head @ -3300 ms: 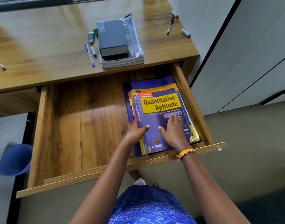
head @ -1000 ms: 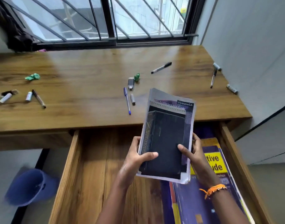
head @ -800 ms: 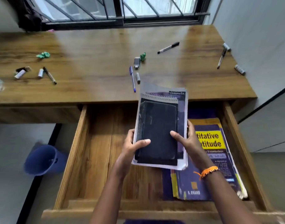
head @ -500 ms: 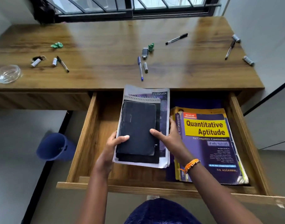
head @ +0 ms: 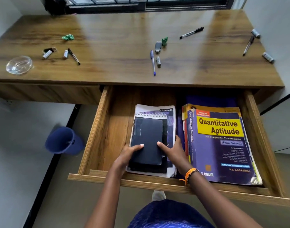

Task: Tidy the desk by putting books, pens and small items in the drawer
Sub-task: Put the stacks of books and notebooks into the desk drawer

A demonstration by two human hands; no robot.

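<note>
The wooden drawer (head: 98, 134) is pulled open under the desk (head: 124, 30). A stack of notebooks with a black diary on top (head: 147, 139) lies in the drawer's middle, beside the "Quantitative Aptitude" book pile (head: 218, 145) on the right. My left hand (head: 127, 155) grips the stack's left edge, thumb on the black cover. My right hand (head: 172, 150) holds its right edge, thumb on top. On the desk lie a blue pen (head: 152, 62), a black pen (head: 191, 32), a USB stick (head: 158, 46) and several other small items.
A glass bowl (head: 19, 65) sits at the desk's left front. Green paper scraps (head: 68, 37) lie on the desk. A blue bin (head: 63, 140) stands on the floor left of the drawer. White walls flank the desk; a window runs behind it.
Both hands carried the notebook stack from above the desk edge down into the drawer, left of the big book pile, where it now lies flat.
</note>
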